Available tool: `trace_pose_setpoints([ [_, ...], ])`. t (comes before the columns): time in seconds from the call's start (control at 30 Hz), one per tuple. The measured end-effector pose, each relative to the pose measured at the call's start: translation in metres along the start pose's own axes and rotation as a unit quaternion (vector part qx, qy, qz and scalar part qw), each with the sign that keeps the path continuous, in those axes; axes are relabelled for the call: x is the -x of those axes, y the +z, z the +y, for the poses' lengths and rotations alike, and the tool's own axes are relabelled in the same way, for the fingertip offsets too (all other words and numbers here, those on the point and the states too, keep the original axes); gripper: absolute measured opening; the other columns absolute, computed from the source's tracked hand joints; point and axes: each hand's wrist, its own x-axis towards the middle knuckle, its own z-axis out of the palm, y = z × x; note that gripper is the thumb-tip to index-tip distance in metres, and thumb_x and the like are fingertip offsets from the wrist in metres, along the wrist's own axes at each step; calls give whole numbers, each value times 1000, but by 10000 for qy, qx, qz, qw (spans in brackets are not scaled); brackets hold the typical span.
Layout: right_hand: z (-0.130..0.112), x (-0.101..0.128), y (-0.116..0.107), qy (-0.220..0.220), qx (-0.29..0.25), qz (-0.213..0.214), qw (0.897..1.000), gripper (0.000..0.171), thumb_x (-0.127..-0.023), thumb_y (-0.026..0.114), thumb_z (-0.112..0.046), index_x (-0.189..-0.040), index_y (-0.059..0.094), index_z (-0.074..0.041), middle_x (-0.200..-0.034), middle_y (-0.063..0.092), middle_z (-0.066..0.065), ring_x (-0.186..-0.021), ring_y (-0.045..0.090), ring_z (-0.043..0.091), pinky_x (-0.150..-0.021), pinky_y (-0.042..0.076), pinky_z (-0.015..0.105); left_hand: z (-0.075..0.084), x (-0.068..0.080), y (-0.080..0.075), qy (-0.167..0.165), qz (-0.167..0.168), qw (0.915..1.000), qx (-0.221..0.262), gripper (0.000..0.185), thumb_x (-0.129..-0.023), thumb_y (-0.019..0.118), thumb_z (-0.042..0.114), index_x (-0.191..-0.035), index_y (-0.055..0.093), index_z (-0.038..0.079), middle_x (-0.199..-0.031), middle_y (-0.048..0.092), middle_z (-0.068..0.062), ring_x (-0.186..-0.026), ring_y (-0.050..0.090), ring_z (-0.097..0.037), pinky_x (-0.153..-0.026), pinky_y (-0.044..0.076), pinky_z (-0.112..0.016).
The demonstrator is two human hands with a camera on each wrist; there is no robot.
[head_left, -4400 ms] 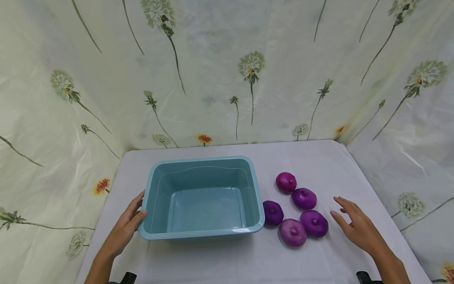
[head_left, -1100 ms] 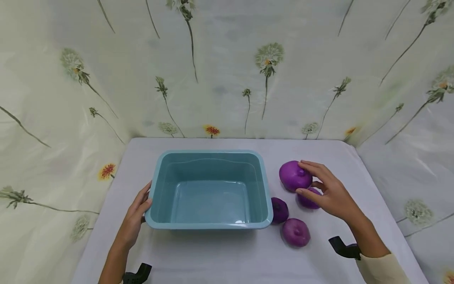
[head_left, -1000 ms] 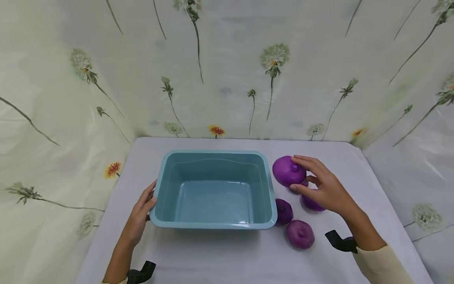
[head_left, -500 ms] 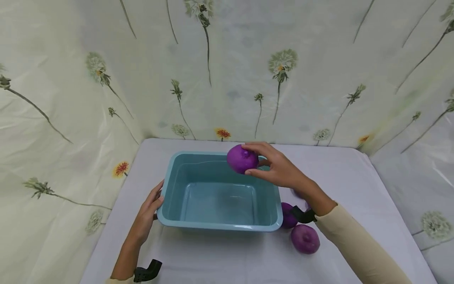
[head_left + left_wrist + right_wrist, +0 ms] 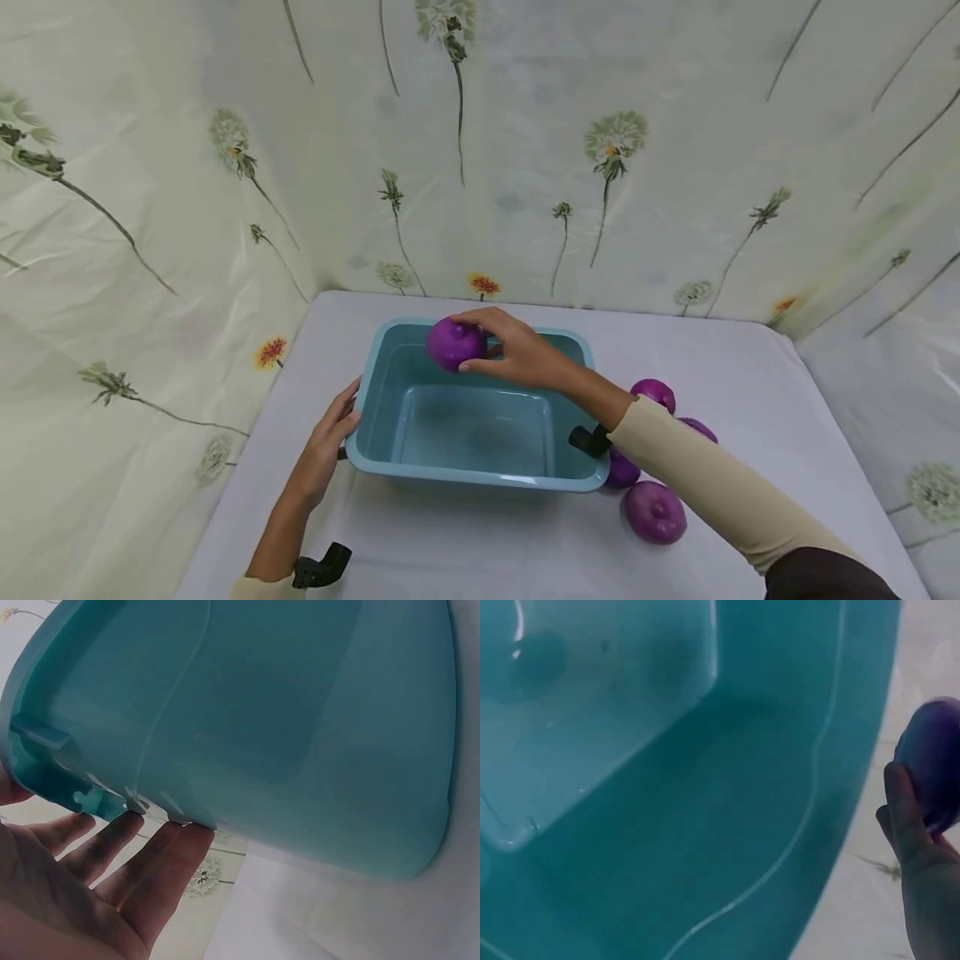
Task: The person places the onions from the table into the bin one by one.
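My right hand (image 5: 516, 350) pinches a purple onion (image 5: 456, 344) between fingers and thumb, held over the left back part of a blue plastic basin (image 5: 476, 480). In the right wrist view the same onion (image 5: 934, 761) stands at the right edge, beyond the basin wall. My left hand (image 5: 324, 443) rests at the basin's left end, its fingers fairly straight. The left wrist view shows the left hand's fingertips (image 5: 199, 836) touching the basin's outer side near the rim. No onion shows inside the basin.
Right of the basin lie a magenta onion (image 5: 654, 393), a dark purple onion (image 5: 622, 469), a pinkish onion (image 5: 655, 512) and another onion (image 5: 699, 428) half hidden by the right sleeve. The table has a white cloth (image 5: 450, 546); flower-printed sheeting (image 5: 517, 242) stands behind and at both sides.
My right hand has picked the onion up from the group on the right and carried it left over the basin. The left hand stays at the basin's left end.
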Motion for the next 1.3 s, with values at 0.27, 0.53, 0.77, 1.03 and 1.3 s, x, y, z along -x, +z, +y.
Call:
trace_pose_setpoints([
  [0.27,17,-26,34,522,342,-358,9974,63,-90,76,-28,-146,49,-18,-143,50,7,-125,52,23,-86,57,32,-4,-3,-3,1,-38,9999,110,53,-105,39,43,-157,28,35,-162,33,-6,-142,39,-43,-99,42,-66],
  [0.53,29,-39,62,968,459,-625,9923,63,-90,76,-30,-145,49,-17,-143,50,11,-126,53,28,-93,56,41,-2,-7,-3,23,-191,9997,166,55,-106,39,40,-158,27,29,-162,31,-12,-141,39,-46,-100,42,-67],
  [0.77,37,-45,81,1129,459,-903,9884,64,-90,76,-29,-146,49,-17,-147,49,12,-133,49,31,-102,50,48,-4,-3,-3,3,-83,9998,169,54,-106,38,39,-158,28,30,-162,32,-12,-141,39,-46,-99,42,-68],
  [1.03,52,-40,93,1126,617,-905,9876,62,-88,78,-24,-143,52,-12,-145,53,12,-135,50,30,-106,47,48,-4,-6,2,13,-155,9996,229,54,-106,40,41,-158,28,31,-162,32,-8,-140,41,-44,-99,44,-64],
  [1.3,60,-43,106,1132,650,-1100,9853,62,-88,78,-25,-142,52,-11,-138,56,14,-129,53,30,-105,48,49,-6,-4,-1,-14,-21,9997,243,54,-105,40,40,-157,29,31,-161,33,-9,-137,44,-44,-95,48,-57],
])
